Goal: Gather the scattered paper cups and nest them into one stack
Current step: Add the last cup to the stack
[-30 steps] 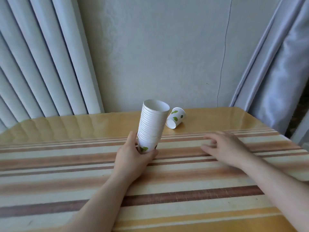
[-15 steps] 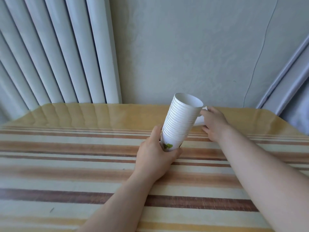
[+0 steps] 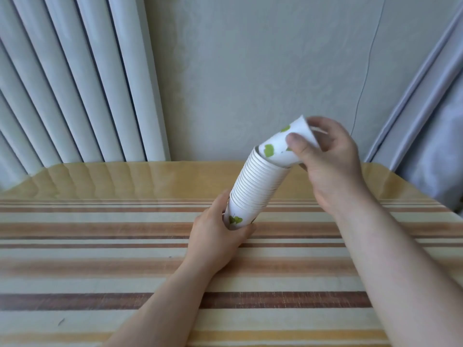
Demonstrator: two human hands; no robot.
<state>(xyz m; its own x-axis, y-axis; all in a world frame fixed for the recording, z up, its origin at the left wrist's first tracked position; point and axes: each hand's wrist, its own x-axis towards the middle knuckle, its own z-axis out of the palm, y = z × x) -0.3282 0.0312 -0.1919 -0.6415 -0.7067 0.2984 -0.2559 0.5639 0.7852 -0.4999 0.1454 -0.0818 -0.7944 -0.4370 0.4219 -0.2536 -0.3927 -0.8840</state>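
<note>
A tall stack of white paper cups (image 3: 258,186) with green leaf prints leans to the right above the striped table (image 3: 100,246). My left hand (image 3: 218,236) grips the stack's bottom cup. My right hand (image 3: 328,156) holds a single white cup (image 3: 283,146) with green leaves by its base, thumb on its side. That cup is tilted, and its lower end sits in the mouth of the stack's top cup. No other loose cup shows on the table.
The table's far edge meets a pale wall (image 3: 250,71). White pleated curtains (image 3: 62,83) hang at the left and grey-blue curtains (image 3: 431,121) at the right. A thin cable (image 3: 365,78) runs down the wall.
My right hand reached the lying cup behind the stack, lifted it and brought it to the stack's top. My left hand kept hold of the stack, now tilted more to the right.
</note>
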